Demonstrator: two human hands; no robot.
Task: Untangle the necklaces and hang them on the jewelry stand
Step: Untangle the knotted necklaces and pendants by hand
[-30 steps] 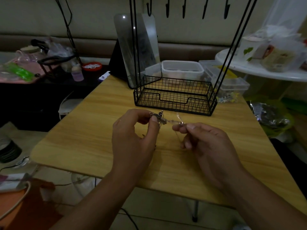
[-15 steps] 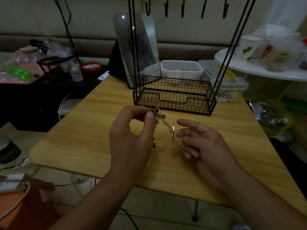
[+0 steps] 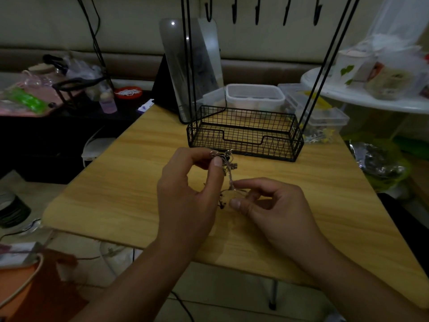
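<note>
A small tangle of silver necklace chains (image 3: 227, 161) hangs above the wooden table (image 3: 120, 182). My left hand (image 3: 188, 191) pinches the top of the knot between thumb and forefinger. My right hand (image 3: 274, 205) sits lower and to the right, its fingers curled and pinching a strand that runs down from the knot. The black wire jewelry stand (image 3: 243, 135) rises just behind my hands, a mesh basket at its base and a row of hooks (image 3: 257, 10) at the top of the view. The hooks carry nothing.
A standing mirror (image 3: 192, 66) and clear plastic boxes (image 3: 255, 96) sit behind the basket. A round white table (image 3: 371, 101) with bags stands at the right. A cluttered dark shelf (image 3: 58, 96) lies to the left. The table's front edge is near my forearms.
My right hand dropped lower and closed its fingers on a strand after opening half a second ago. The chain now hangs steeply downward from my left hand, which rose slightly.
</note>
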